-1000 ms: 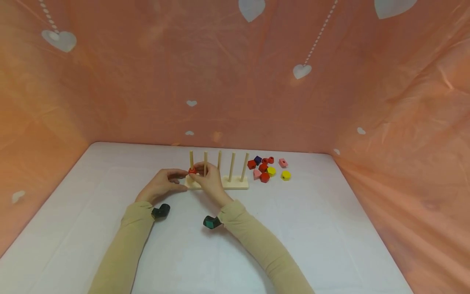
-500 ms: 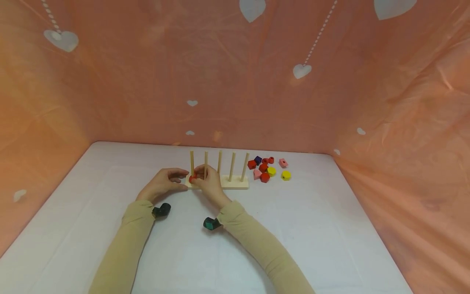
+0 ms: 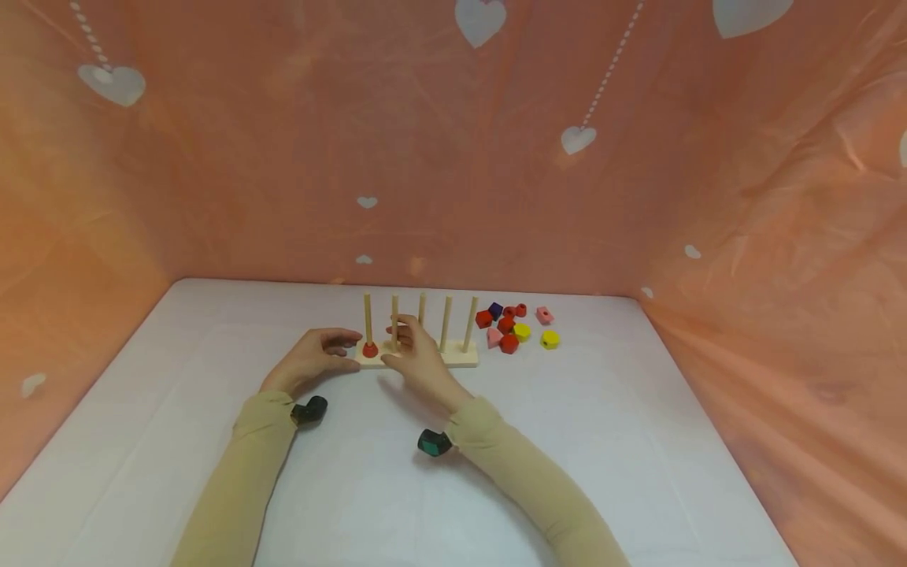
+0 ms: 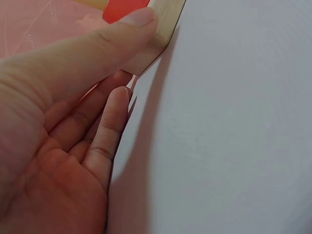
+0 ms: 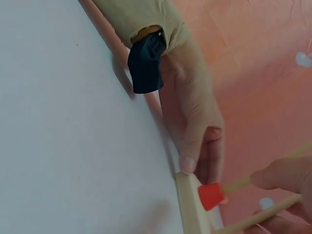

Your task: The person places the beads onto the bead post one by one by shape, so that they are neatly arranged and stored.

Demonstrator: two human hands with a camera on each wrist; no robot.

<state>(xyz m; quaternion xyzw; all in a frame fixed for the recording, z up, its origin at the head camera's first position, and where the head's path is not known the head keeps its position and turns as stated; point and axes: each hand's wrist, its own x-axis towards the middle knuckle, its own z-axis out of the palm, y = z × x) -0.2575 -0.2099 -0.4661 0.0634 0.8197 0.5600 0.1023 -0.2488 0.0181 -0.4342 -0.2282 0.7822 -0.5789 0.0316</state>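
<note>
A pale wooden peg stand [image 3: 464, 358] with several upright pegs sits on the table. At the bottom of its leftmost peg is a red bead [image 3: 370, 350], flared toward the base. My left hand [image 3: 312, 358] holds the left end of the stand. In the left wrist view the thumb [image 4: 131, 31] presses the base's front corner, with the fingers behind the end. My right hand [image 3: 421, 362] is beside the second peg, thumb and fingers spread apart, nothing between them but the peg. In the right wrist view its fingertips [image 5: 280, 175] stand off the red bead.
Right of the stand lies a loose group of beads: red ones [image 3: 509, 343], a dark blue one [image 3: 495, 310], pink ones [image 3: 543, 315] and yellow ones [image 3: 549, 339]. The white table [image 3: 602, 457] backs onto an orange cloth [image 3: 425, 157] with hearts.
The red bead slid down the leftmost peg to the base. My right hand let go of it and moved a little to the right, opening its fingers. The left hand stayed in place.
</note>
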